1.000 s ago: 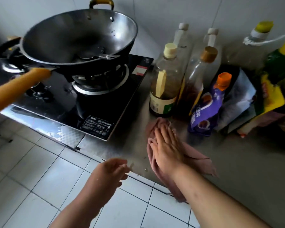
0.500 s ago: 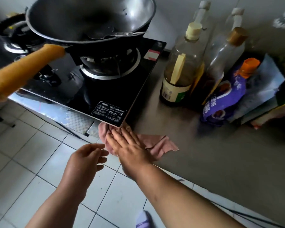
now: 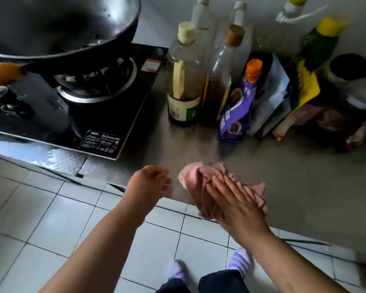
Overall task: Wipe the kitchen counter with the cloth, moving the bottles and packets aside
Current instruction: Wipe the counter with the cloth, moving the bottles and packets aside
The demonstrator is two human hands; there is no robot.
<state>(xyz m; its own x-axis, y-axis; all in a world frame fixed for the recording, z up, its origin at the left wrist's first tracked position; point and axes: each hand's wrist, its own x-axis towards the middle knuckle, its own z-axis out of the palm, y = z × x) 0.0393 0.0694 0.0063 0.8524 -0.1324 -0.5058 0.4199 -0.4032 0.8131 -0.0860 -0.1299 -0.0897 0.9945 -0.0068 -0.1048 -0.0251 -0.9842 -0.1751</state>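
Our right hand (image 3: 232, 199) presses flat on the pink cloth (image 3: 201, 178) at the worktop (image 3: 304, 187) front edge (bottles behind); left hand (image 3: 148, 185) loosely curled, holding nothing.

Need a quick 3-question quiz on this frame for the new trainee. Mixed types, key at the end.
1. True or false: the right hand lies flat, fingers straight, on the pink cloth at the front edge of the counter.
2. What does the left hand hold? A) a bottle B) the cloth C) nothing
3. Fill in: the purple pouch standing by the bottles has an ___ cap.

Key: 1 true; 2 C; 3 orange
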